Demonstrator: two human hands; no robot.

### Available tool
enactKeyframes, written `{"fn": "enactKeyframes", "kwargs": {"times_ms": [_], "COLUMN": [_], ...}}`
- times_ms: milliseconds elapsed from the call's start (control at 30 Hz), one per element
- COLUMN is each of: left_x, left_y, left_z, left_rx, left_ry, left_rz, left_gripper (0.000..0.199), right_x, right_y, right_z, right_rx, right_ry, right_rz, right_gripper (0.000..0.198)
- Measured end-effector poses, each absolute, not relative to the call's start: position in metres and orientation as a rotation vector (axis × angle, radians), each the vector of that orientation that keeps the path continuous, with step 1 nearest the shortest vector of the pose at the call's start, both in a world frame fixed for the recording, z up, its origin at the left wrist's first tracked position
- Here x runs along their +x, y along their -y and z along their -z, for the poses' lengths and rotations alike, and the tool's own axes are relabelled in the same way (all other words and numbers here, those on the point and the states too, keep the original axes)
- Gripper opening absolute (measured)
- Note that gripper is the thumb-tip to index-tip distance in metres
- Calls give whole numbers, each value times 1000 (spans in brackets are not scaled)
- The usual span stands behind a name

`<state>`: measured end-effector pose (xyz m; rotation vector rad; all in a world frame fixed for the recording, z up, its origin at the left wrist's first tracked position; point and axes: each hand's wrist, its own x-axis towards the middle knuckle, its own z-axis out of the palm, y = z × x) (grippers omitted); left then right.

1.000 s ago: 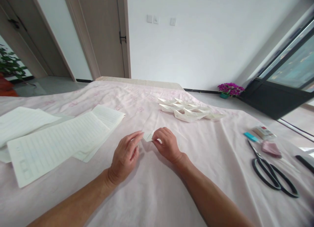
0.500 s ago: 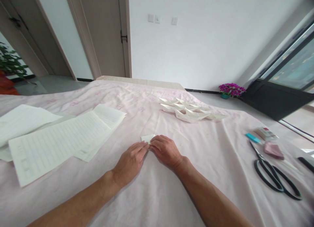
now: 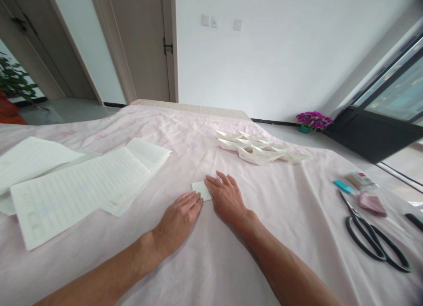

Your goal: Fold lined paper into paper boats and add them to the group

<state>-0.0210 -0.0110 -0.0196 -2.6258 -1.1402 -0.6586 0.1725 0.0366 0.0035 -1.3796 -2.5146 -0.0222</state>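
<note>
A small folded piece of paper (image 3: pixel 202 189) lies flat on the pink cloth in front of me. My left hand (image 3: pixel 181 215) rests palm down at its lower left edge, the outstretched fingertips touching it. Over its right side lies my right hand (image 3: pixel 228 196), fingers spread and covering that part of the paper. Beyond the hands, to the right, several folded paper boats (image 3: pixel 257 149) stand close together. Lined paper sheets (image 3: pixel 82 182) are spread to the left of my hands.
At the right lie black-handled scissors (image 3: pixel 370 237), a blue eraser-like block (image 3: pixel 343 186), a pink folded item (image 3: pixel 372 204) and a small wrapped pack (image 3: pixel 361 181). A dark object (image 3: pixel 414 221) sits at the right edge. The pink cloth (image 3: pixel 280 235) has soft wrinkles.
My right hand has opened from a pinch and spread its fingers over the paper. My left fingers have flattened beside it, and more of the paper shows.
</note>
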Motion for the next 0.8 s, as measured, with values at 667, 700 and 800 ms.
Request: {"fn": "enactKeyframes", "kwargs": {"times_ms": [667,700,800], "left_x": [-20,-20,-20], "left_y": [16,16,14], "left_z": [19,19,15], "left_rx": [-2650,-2659,-2593], "left_ry": [1120,1140,1338], "left_rz": [813,837,919], "left_gripper": [36,38,44], "right_x": [179,179,180], "right_y": [-55,-56,-58], "right_z": [8,8,10], "right_rx": [-1200,-1197,-1219], "right_ry": [2289,2294,2254], "right_rz": [-239,-227,-213], "right_gripper": [41,40,39]}}
